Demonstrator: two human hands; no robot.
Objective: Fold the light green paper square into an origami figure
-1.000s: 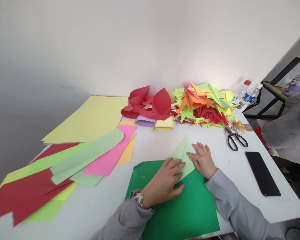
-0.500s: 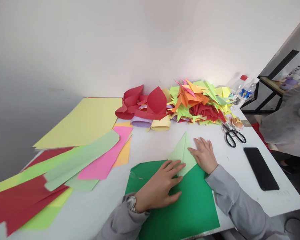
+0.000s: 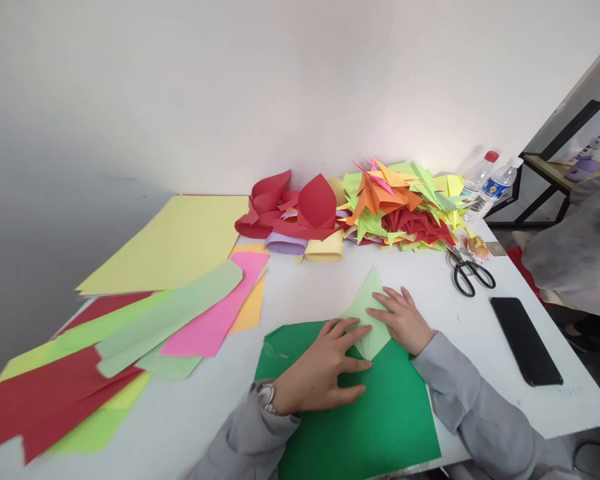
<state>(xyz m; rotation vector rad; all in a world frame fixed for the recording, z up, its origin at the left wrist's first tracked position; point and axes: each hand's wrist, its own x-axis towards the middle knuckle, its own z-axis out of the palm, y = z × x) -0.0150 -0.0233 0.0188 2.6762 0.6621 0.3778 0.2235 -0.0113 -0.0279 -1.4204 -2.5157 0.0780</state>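
Note:
A pale green sheet of paper (image 3: 375, 339), folded to a point at its far end, lies partly over a dark green sheet (image 3: 360, 433) on the white table. My left hand (image 3: 325, 367), with a watch at the wrist, is spread out, its fingertips on the left side of the pale green paper. On that paper's right side rest the outstretched fingers of my right hand (image 3: 403, 320). A crease runs down the middle of the folded piece. Both hands press flat, neither gripping anything. Part of the paper's left half is hidden under my left fingers.
Scissors (image 3: 467, 272) and a black phone (image 3: 526, 341) lie to the right. Folded paper shapes (image 3: 400, 200) and red curled paper (image 3: 315, 203) are heaped by the wall, near two bottles (image 3: 497, 183). Coloured strips (image 3: 175, 313) and yellow sheets (image 3: 165, 243) lie left. A person (image 3: 575, 247) is at far right.
My right hand has slid left and inward across the pale green paper, whose right flap now looks narrower. My left hand stays nearly in place. The whole view has shifted slightly.

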